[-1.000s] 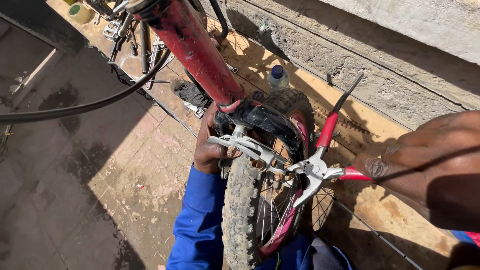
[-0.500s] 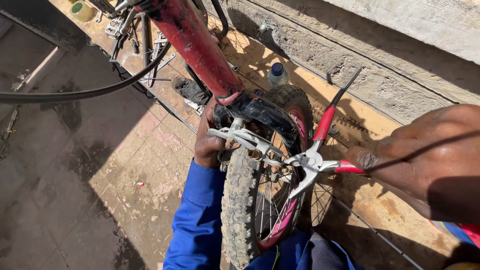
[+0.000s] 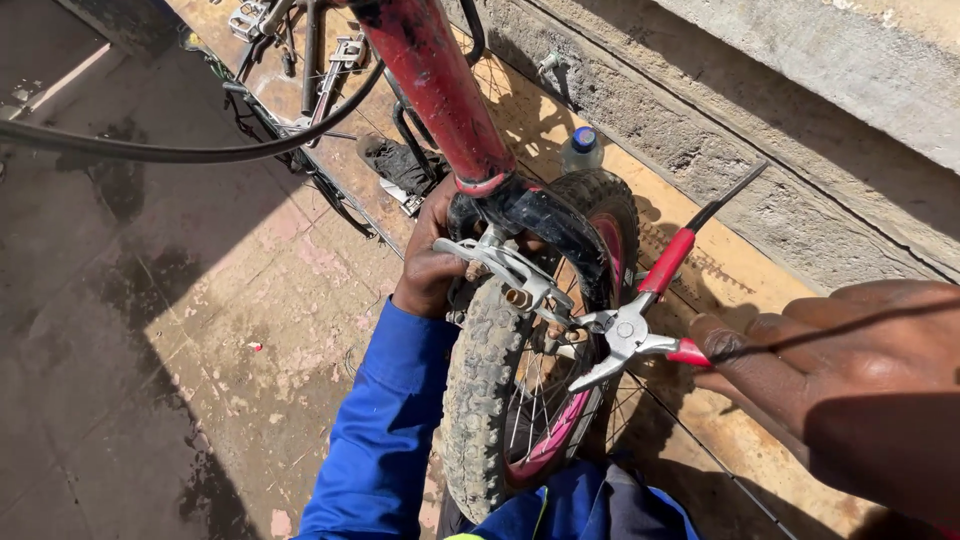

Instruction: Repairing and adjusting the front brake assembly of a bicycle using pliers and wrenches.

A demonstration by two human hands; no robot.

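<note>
1. The right hand [image 3: 850, 390], nearest the camera, was closed around one red handle of the pliers [image 3: 640, 315], whose handles stood spread.
2. The plier nose was set against the silver brake arm [image 3: 510, 270] above the knobby tyre [image 3: 490, 400], apparently to work its fitting.
3. Farther off, the left hand [image 3: 430, 265] was wrapped around the brake and fork, seemingly steadying them.

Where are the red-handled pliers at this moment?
In the head view, the pliers are right of centre, held by the right hand. Their open jaws are at the brake arm beside the knobby tyre.
</note>
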